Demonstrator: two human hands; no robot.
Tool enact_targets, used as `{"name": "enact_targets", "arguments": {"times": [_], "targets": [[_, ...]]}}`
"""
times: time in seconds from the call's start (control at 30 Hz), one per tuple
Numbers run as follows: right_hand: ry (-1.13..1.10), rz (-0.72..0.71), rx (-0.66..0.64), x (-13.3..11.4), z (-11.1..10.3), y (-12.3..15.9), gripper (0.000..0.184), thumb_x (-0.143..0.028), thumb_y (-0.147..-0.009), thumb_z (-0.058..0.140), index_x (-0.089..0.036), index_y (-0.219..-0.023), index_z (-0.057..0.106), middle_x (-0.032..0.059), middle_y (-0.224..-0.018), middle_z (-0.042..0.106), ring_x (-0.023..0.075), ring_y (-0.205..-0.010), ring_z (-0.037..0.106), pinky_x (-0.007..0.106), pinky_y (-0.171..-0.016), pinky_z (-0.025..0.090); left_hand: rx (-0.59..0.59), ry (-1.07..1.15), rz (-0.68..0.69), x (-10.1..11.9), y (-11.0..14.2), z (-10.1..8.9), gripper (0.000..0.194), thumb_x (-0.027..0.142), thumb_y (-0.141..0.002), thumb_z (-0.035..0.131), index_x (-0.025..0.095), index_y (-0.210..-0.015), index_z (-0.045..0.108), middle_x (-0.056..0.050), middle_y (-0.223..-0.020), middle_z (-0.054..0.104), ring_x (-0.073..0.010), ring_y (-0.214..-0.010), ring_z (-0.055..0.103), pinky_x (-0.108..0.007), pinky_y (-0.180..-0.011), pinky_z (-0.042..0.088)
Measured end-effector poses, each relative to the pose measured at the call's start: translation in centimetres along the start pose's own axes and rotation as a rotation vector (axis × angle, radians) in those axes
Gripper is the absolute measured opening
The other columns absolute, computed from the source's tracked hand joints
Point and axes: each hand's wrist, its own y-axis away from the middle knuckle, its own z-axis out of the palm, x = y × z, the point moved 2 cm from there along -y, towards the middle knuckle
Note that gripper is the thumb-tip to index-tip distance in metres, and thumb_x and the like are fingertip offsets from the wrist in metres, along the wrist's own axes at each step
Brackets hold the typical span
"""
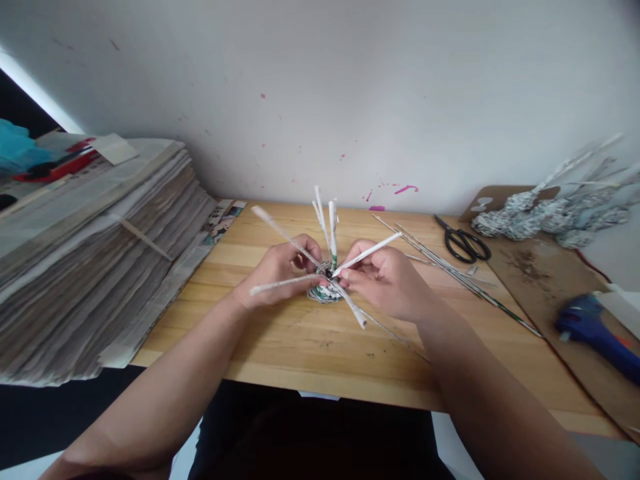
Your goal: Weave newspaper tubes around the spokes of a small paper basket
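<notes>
My left hand [283, 270] is closed on the left side of the weave [325, 293], thumb and fingers pinched together at its edge. My right hand [393, 277] is pinched too, thumb against fingers near the weave's middle, at the foot of the right-hand spoke. The weave sits between my hands, in front of me at the middle of the table [270, 333]; I cannot tell whether its underside touches the wood.

It is a small round, so its body has no clear long axis; the length is all in the paper spokes [376, 250]. They fan out from the centre: one slants to the far left, one lies out to the left across my hand, a few stand up toward the wall [350, 100], one rises to the right, and one points toward me and a little right, its rolled end showing. A thin strand [395, 337] trails from the weave toward my right forearm.

To the right, loose rods [465, 280] run from far left to near right, with the black scissors [463, 243] beyond them, tips away from me.

Green printed patches mark the weave. The sheets in the paper stack [150, 207] carry print too small and blurred to read.
</notes>
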Motion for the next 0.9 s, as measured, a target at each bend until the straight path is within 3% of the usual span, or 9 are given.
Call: {"name": "enact_targets", "arguments": {"times": [0.13, 0.33, 0.5, 0.63, 0.73, 0.9], "targets": [[-0.052, 0.058, 0.023, 0.2, 0.1, -0.1, 0.011, -0.025, -0.086, 0.069, -0.020, -0.083, 0.060, 0.0021, -0.076, 0.070, 0.0163, -0.073, 0.068, 0.032, -0.066, 0.055, 0.072, -0.101, -0.089, 0.0, 0.0, -0.1, 0.041, 0.038, -0.076, 0.090, 0.015, -0.068, 0.057, 0.006, -0.058, 0.051, -0.0061, -0.052, 0.040, -0.019, -0.047, 0.030], [-0.073, 0.068, 0.056, 0.5, 0.4, -0.4, 0.009, -0.024, -0.083, 0.069, -0.020, -0.083, 0.061, 0.0019, -0.075, 0.070, 0.0170, -0.072, 0.069, 0.034, -0.066, 0.055, 0.032, -0.057, 0.087, 0.7, -0.1, 0.4, 0.016, 0.023, -0.082, 0.083, 0.013, -0.090, 0.072, -0.004, -0.078, 0.071, -0.0097, -0.062, 0.058, -0.021, -0.057, 0.047], [-0.057, 0.060, 0.125, 0.3, 0.5, -0.5, 0.009, -0.024, -0.081, 0.067, -0.021, -0.081, 0.059, 0.0024, -0.077, 0.069, 0.0177, -0.072, 0.069, 0.035, -0.067, 0.056, -0.005, -0.057, 0.220, 1.0, 0.1, 0.6, 0.007, 0.018, -0.088, 0.077, 0.015, -0.093, 0.075, -0.006, -0.085, 0.074, -0.0107, -0.069, 0.066, -0.022, -0.063, 0.053], [0.025, 0.050, 0.167, 0.3, 0.6, -0.4, 0.009, -0.025, -0.081, 0.067, -0.021, -0.083, 0.060, 0.0027, -0.079, 0.069, 0.0175, -0.072, 0.068, 0.035, -0.066, 0.055, -0.021, -0.101, 0.184, 1.3, 0.3, 0.9, 0.015, 0.023, -0.087, 0.079, 0.014, -0.098, 0.075, -0.007, -0.085, 0.075, -0.0121, -0.070, 0.065, -0.023, -0.063, 0.053], [0.027, 0.025, 0.155, 0.3, 1.0, -0.4, 0.011, -0.025, -0.081, 0.068, -0.021, -0.081, 0.058, 0.0013, -0.077, 0.067, 0.0159, -0.070, 0.067, 0.032, -0.064, 0.054, 0.019, -0.118, 0.123, 1.4, 0.3, 1.2, 0.019, 0.030, -0.086, 0.082, 0.013, -0.088, 0.073, -0.006, -0.078, 0.073, -0.0118, -0.066, 0.064, -0.023, -0.060, 0.052], [-0.110, 0.090, 0.187, 0.5, 1.4, -0.6, 0.013, -0.024, -0.082, 0.069, -0.021, -0.087, 0.057, 0.0016, -0.080, 0.069, 0.0180, -0.071, 0.073, 0.033, -0.066, 0.060, 0.008, -0.042, 0.085, 1.1, 0.1, 1.1, 0.018, 0.028, -0.095, 0.069, 0.013, -0.086, 0.074, -0.006, -0.077, 0.074, -0.0126, -0.067, 0.065, -0.023, -0.061, 0.051]]}}
